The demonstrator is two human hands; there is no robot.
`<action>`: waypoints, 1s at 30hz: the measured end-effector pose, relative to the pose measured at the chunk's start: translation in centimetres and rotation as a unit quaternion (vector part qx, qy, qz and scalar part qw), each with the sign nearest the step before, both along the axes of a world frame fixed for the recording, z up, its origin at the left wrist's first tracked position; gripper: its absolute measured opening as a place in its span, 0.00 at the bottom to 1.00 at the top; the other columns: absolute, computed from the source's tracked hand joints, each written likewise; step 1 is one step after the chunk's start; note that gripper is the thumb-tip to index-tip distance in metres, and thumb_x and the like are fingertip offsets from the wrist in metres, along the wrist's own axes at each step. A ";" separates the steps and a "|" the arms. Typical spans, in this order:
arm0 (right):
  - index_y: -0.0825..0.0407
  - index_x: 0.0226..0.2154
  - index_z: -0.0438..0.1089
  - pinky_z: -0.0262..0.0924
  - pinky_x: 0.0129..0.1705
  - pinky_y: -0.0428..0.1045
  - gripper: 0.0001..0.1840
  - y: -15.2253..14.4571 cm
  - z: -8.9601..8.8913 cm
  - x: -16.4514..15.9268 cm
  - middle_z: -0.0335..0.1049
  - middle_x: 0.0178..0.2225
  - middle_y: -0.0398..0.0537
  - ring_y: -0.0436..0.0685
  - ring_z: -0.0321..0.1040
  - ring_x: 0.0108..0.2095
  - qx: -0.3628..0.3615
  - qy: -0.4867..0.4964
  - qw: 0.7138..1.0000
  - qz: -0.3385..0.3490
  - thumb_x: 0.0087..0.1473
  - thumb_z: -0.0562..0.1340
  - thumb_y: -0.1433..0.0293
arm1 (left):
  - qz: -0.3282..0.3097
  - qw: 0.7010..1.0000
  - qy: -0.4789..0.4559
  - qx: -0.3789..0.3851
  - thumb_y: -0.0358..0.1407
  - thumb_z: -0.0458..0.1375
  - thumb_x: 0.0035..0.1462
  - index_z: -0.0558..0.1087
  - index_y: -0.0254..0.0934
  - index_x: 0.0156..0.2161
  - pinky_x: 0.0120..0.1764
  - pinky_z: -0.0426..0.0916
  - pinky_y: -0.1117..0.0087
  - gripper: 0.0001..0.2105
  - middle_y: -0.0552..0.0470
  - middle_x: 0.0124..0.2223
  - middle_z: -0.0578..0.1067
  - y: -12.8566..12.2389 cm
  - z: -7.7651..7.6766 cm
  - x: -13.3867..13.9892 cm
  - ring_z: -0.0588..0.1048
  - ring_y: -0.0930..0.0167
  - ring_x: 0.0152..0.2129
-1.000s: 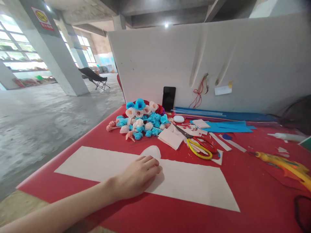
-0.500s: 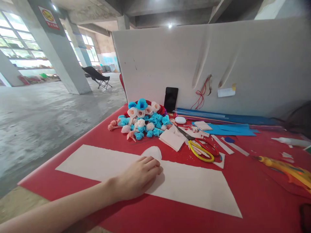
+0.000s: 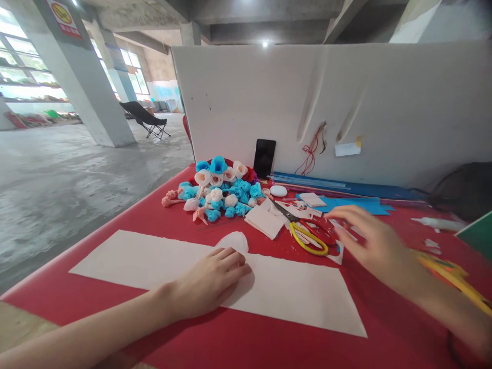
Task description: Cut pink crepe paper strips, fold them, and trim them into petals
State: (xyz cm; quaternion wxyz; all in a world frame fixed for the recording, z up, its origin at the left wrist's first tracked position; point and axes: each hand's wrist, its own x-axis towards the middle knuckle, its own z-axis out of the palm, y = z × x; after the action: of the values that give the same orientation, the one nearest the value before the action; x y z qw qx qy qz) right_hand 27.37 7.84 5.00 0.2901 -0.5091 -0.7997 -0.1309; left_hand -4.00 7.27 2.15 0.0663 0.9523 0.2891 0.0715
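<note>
A long strip of pale crepe paper (image 3: 292,289) lies across the red table. My left hand (image 3: 217,274) rests palm down on its middle, fingers loosely bent and thumb hidden. Just beyond those fingers, a rounded white paper piece (image 3: 233,241) shows, partly covered by the strip or hand. My right hand (image 3: 369,246), blurred, hovers at the right with thumb and fingers apart and nothing between them. Nearest to it are scissors (image 3: 313,245) with one yellow and one red handle, lying over paper scraps. A folded pale paper stack (image 3: 265,220) sits beside the blades.
Blue and pale paper flowers (image 3: 223,192) are heaped at the back left. A phone (image 3: 265,158) leans on the white panel (image 3: 238,97). Blue paper (image 3: 357,205), a white oval case (image 3: 279,191), a white tube (image 3: 438,224) and a yellow glue gun (image 3: 449,271) lie rightward.
My right hand has come into view from the right, reaching toward the scissors. My left hand stays on the paper strip. The whole view has shifted slightly.
</note>
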 end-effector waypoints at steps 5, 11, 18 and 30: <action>0.55 0.43 0.66 0.65 0.42 0.55 0.13 5.4 -3.4 -0.8 0.68 0.43 0.50 0.55 0.67 0.42 -0.196 -0.046 0.978 -0.059 0.56 0.58 0.67 | -0.001 1.000 -0.014 -0.011 0.26 0.44 0.59 0.66 0.38 0.46 0.41 0.64 0.65 0.14 0.47 0.44 0.69 0.2 -0.2 -0.1 0.67 0.66 0.38; 0.54 0.45 0.65 0.64 0.43 0.56 0.15 6.8 -3.2 -2.0 0.66 0.46 0.51 0.55 0.66 0.42 -0.311 -0.075 0.944 -0.081 0.56 0.58 0.64 | 0.002 0.999 -0.041 -0.035 0.26 0.44 0.59 0.66 0.38 0.45 0.42 0.64 0.65 0.14 0.47 0.43 0.70 0.2 -0.2 -0.1 0.66 0.67 0.38; 0.53 0.47 0.64 0.63 0.44 0.57 0.17 7.4 -1.6 -2.4 0.65 0.47 0.51 0.56 0.66 0.44 -0.308 -0.001 0.949 -0.076 0.56 0.58 0.65 | -0.008 0.998 -0.053 -0.024 0.26 0.44 0.59 0.66 0.39 0.46 0.40 0.64 0.66 0.14 0.47 0.42 0.69 0.4 -0.7 -0.3 0.66 0.67 0.38; 0.52 0.41 0.60 0.52 0.16 0.44 0.23 3.9 0.2 1.3 0.61 0.19 0.37 0.47 0.57 0.16 -0.188 0.235 0.948 -0.103 0.51 0.56 0.52 | 0.028 0.999 -0.027 0.026 0.23 0.44 0.54 0.68 0.36 0.34 0.36 0.63 0.69 0.11 0.50 0.34 0.70 1.1 0.3 -1.0 0.67 0.69 0.32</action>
State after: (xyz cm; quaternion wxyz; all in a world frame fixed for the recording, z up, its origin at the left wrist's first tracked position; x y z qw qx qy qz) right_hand 28.64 11.74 5.17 0.3536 -0.6503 -0.6623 0.1160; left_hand -4.95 8.38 2.41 0.0470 0.9429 0.3118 0.1071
